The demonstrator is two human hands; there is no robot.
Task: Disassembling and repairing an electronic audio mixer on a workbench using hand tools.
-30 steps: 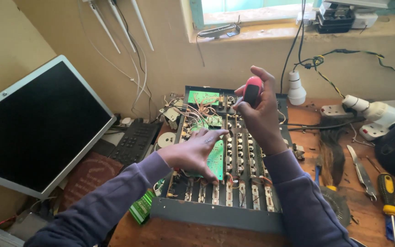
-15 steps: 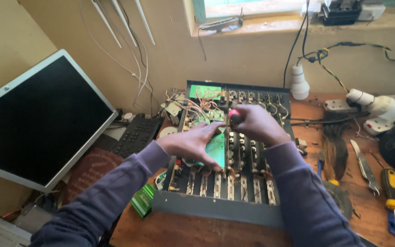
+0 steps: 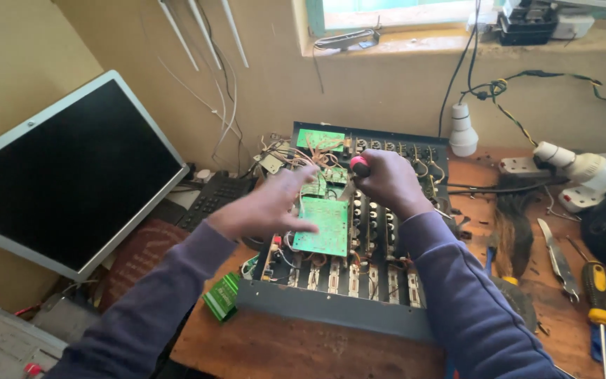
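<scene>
- Right hand (image 3: 387, 184) is clenched around a screwdriver with a red-and-black handle (image 3: 359, 166). Only the red butt end pokes out of the fist on the thumb side, and the shaft is hidden below the hand, so I can't tell what the tip is on.
- That fist sits over the upper middle of an opened-up dark metal audio mixer chassis (image 3: 338, 317), which lies flat on a worn wooden workbench (image 3: 296, 351).
- Left hand (image 3: 268, 207) is open, fingers spread, holding nothing. It hovers just left of the gripped screwdriver, and its fingertips are over a loose green rectangular circuit board (image 3: 324, 226) lying in the chassis. It's blurry, so I can't tell if it's actually touching.
- Just beyond the grip: a smaller green board (image 3: 320, 139) and a tangle of thin wires at the chassis's back edge.
- Well off to the right of the grip: a yellow-and-black handled screwdriver (image 3: 596, 288), metal pliers (image 3: 559, 261) and a white light bulb (image 3: 462, 132).
- Far left of the open hand: a flat dark monitor with a silver frame (image 3: 64, 175) leaning against the wall.
</scene>
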